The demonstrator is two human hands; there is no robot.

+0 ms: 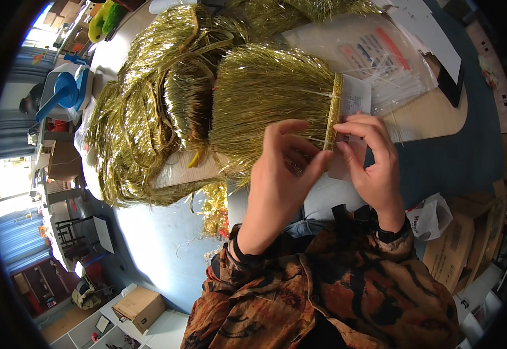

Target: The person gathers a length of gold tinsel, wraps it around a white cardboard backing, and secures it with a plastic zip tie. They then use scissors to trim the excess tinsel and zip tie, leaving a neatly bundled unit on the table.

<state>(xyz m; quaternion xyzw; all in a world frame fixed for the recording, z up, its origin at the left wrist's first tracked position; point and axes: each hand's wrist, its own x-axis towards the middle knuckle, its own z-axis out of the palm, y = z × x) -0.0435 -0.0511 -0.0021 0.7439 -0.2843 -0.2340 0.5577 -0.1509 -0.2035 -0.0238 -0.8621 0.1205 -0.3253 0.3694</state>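
A bundle of gold tinsel fringe [271,96] lies on the table before me, its gold header band [334,109] towards the right. A white cable tie [323,94] crosses the band near its upper end, and another runs by my fingers at its lower end. My left hand [286,174] is over the fringe's lower right part, thumb near the band's lower end; whether it pinches anything is unclear. My right hand [371,152] is at the band's right side, fingertips close to the lower tie; its grip is also unclear. A printed card [354,98] shows beside the band.
More gold fringe [144,87] with loose ribbon is heaped on the left of the table [441,113]. A clear plastic bag [323,37] and white cable ties [393,83] lie at the upper right, near a dark tablet-like object [449,89]. Cardboard boxes [449,244] stand at lower right.
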